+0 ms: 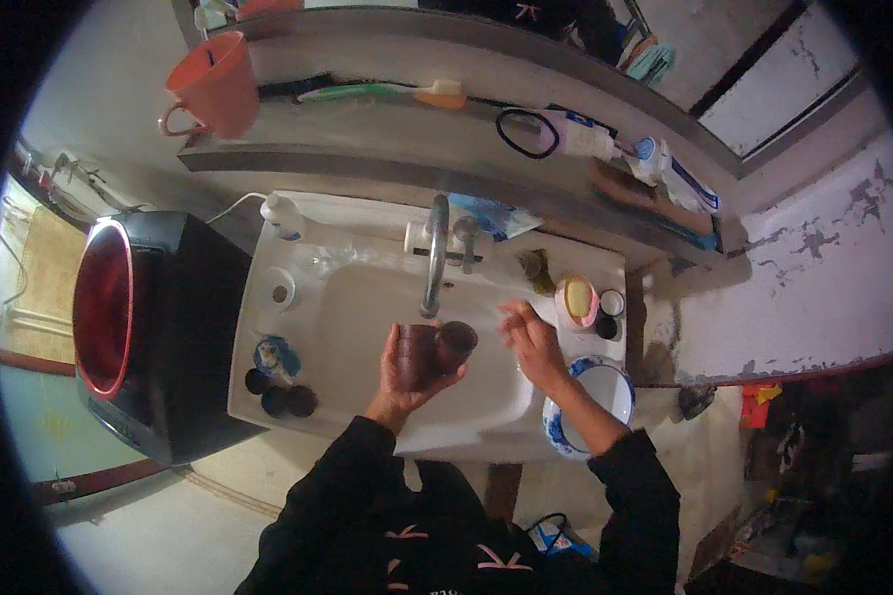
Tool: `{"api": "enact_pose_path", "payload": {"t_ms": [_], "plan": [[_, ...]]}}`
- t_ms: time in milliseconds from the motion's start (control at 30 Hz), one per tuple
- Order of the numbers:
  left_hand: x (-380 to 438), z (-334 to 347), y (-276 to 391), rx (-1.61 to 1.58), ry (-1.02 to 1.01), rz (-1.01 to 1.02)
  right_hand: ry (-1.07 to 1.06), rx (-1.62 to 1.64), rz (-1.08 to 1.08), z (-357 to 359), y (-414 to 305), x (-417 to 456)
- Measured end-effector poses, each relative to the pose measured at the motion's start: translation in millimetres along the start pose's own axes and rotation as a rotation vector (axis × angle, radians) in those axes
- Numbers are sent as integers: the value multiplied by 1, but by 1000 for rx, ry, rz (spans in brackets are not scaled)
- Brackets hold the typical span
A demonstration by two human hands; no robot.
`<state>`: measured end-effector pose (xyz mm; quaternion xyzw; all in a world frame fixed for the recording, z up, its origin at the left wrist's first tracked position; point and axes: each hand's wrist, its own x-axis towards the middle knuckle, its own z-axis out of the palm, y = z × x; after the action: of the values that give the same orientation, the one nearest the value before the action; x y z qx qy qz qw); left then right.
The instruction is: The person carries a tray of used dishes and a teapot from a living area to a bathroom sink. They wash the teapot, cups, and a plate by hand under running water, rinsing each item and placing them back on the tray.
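Observation:
My left hand (pixel 403 396) is wrapped around a pair of dark brown cups (pixel 418 355), held side by side over the sink basin (pixel 357 320). The right-hand cup of the pair tips its round mouth up toward me. Just beyond them, the chrome faucet (pixel 437 253) curves down, its spout end close to the cups. My right hand (pixel 534 346) hovers over the basin's right side, fingers bent and apart, with nothing visible in it. Below that forearm, a blue-and-white bowl (pixel 612 383) sits on the sink's right rim, partly covered by the arm.
Small dark round pieces (pixel 289 401) lie at the sink's left front. A pink soap dish (pixel 577 301) stands at right, a white bottle (pixel 283 216) at back left. A black washing machine (pixel 186 335) adjoins the sink. Above runs a shelf (pixel 387 175) with a pink mug (pixel 219 89).

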<state>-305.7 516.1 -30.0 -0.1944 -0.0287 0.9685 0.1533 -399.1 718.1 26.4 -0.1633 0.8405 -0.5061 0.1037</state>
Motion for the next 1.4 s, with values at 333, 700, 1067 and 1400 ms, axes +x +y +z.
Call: {"api": "enact_pose_path", "payload": {"t_ms": [333, 700, 1067, 1400], "plan": [[-2, -2, 6, -83, -63, 44, -160, 334, 388, 57, -45, 96], [28, 1, -2, -18, -60, 45, -18, 127, 1, 86, 25, 63], [13, -22, 13, 142, 240, 120, 34, -347, 16, 121, -8, 29], [-5, 8, 38, 146, 85, 153, 171, 291, 77, 138, -6, 45]]}}
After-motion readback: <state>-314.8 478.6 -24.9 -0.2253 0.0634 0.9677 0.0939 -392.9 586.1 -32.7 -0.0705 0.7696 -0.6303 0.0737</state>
